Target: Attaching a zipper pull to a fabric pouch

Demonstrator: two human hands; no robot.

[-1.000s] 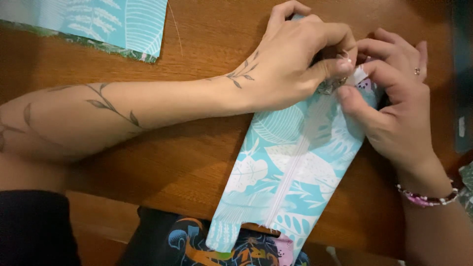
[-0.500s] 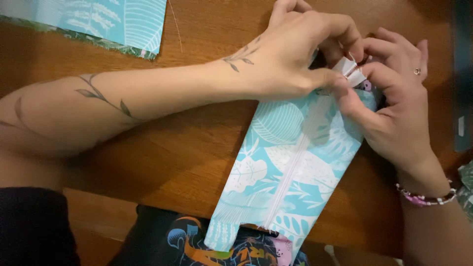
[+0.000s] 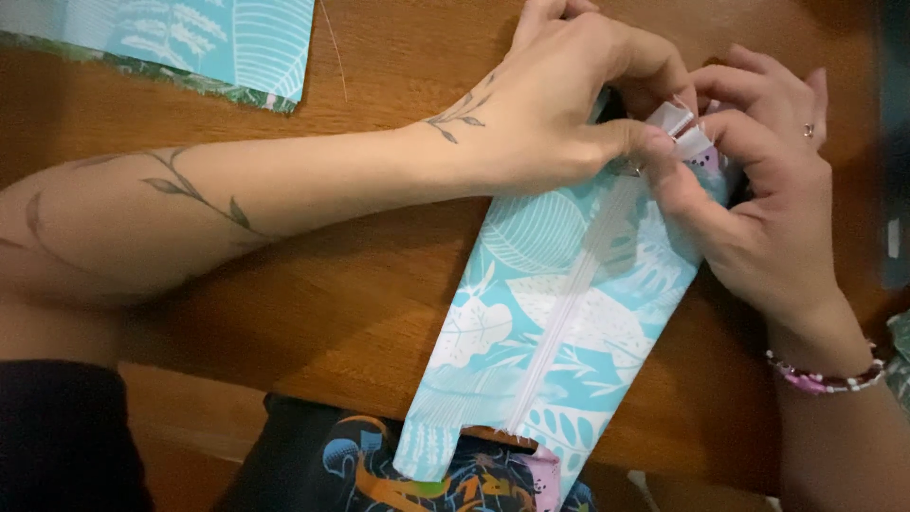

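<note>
I had a long pouch [image 3: 559,322] of light blue cloth with white leaves on it. It lay flat on the brown wooden counter [image 3: 313,313], and its near end hung off the edge over my lap at 6 o'clock. Its far end pointed up toward 1 o'clock. A white zipper [image 3: 569,303] ran down its middle, end to end.

Both my hands were close together at the far end. My left hand [image 3: 559,104] came across from 9 o'clock, and its thumb and finger pinched the white zipper tape [image 3: 681,128] where it stuck out. My right hand [image 3: 758,209] came up from 4 o'clock and pinched the same end from the other side, with its thumb pressed on the cloth. So both hands were clamped on the pouch, and their tips touched.

I thought the pouch was light and soft. It was thin and floppy, so it would bend and sag if I lifted it by one end. The cloth did not look slippery, and it would not break. The zipper line looked like the stiffest part, so the zipper ends seemed the best places to hold. Small pinches worked better than a big grab, because the tape end was tiny.

Another piece of the same blue leaf cloth [image 3: 190,43] lay well apart at 11 o'clock. A pink bead bracelet [image 3: 823,377] sat on my right wrist.
</note>
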